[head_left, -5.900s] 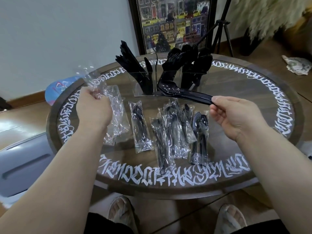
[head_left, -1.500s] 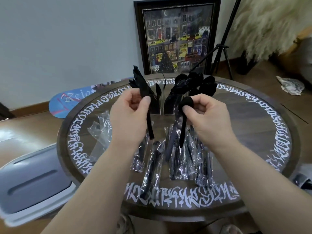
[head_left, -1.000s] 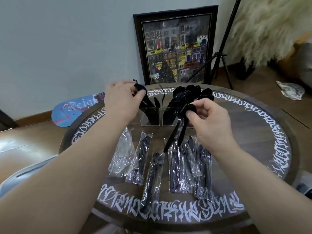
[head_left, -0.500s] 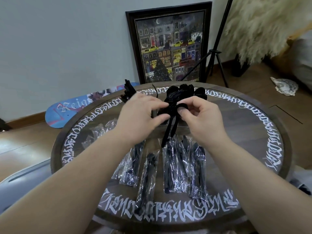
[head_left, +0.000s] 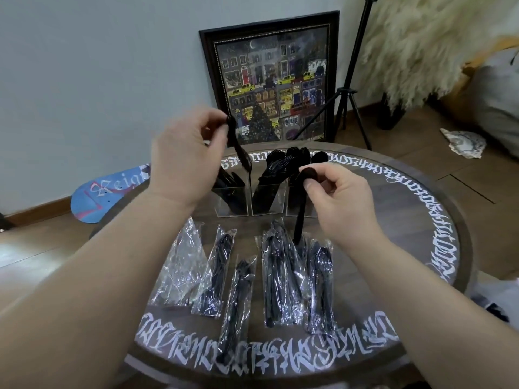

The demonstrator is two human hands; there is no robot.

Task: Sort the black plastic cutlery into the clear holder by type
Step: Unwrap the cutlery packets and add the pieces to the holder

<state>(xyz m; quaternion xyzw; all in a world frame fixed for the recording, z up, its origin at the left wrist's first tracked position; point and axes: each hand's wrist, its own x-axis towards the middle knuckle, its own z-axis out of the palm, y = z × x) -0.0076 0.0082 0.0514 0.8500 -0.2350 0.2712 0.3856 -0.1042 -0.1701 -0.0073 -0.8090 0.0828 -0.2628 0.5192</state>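
Your cutlery (head_left: pixel 276 169) is black, its holder (head_left: pixel 264 203) clear. The brown worktop (head_left: pixel 379 220) carries white calligraphy around its rim. Clear wrappers (head_left: pixel 179 265) lie centre frame.

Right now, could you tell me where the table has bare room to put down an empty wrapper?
The table is bare right of the clear holder, out to its lettered rim. A smaller bare patch lies left of the empty wrapper. The middle is crowded with wrapped cutlery packs, below the left hand and right hand.

Left hand (head_left: pixel 184 161) motion-blurred; holder (head_left: pixel 262 200) contents indistinct.
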